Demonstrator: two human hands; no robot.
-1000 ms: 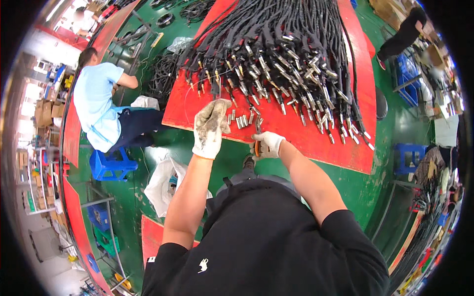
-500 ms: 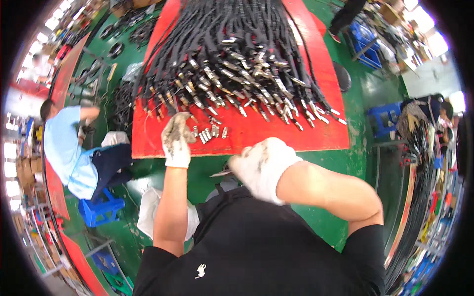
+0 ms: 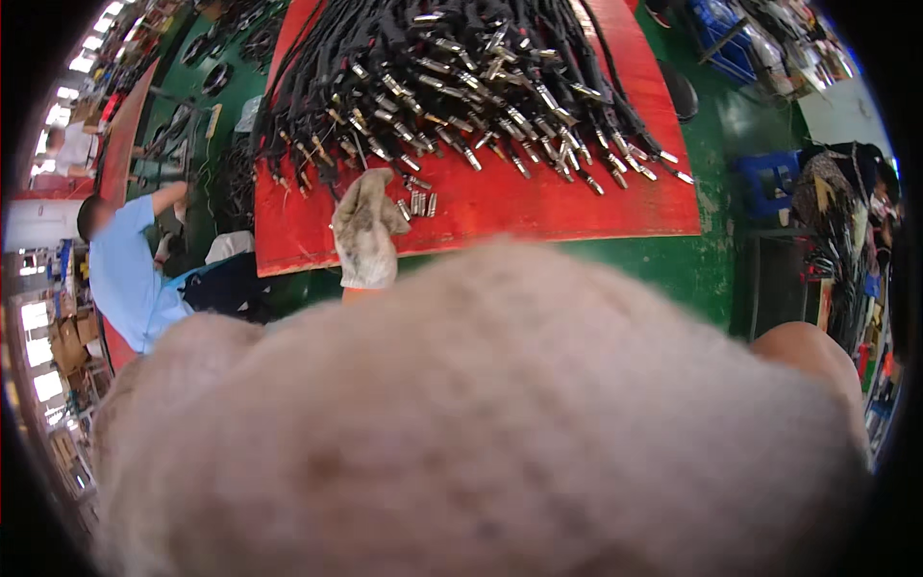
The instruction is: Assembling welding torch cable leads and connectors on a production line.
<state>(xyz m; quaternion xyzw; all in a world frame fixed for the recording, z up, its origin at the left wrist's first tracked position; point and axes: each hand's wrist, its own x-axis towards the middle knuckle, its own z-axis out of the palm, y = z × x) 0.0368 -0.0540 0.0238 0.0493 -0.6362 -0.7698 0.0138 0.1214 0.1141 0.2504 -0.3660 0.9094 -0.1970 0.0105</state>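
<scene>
In a stained white glove, my left hand (image 3: 367, 226) is at the near edge of the red table (image 3: 538, 207), its fingers drawn together. A thin strand and a dark cable end run up to its fingertips, but what they grip is hidden. Beside its thumb lie several small silver metal sleeves (image 3: 419, 204). Beyond it spreads a thick bundle of black cables (image 3: 433, 58), many tipped with silver metal connectors (image 3: 510, 125) and some with brass-coloured ends. My right hand (image 3: 481, 404), gloved too, is right up at the camera and fills the lower view as a blur; its fingers cannot be made out.
At the left a person in a light blue shirt (image 3: 130, 264) sits by another red table (image 3: 130, 139). Coiled black cables (image 3: 216, 79) lie on the green floor. To the right are a blue stool (image 3: 769, 183), a blue crate (image 3: 721, 43) and hanging dark cables (image 3: 846, 240).
My right hand has risen from near the table edge to right before the camera, covering the lower view. The view has shifted; my left hand stays by the cable ends.
</scene>
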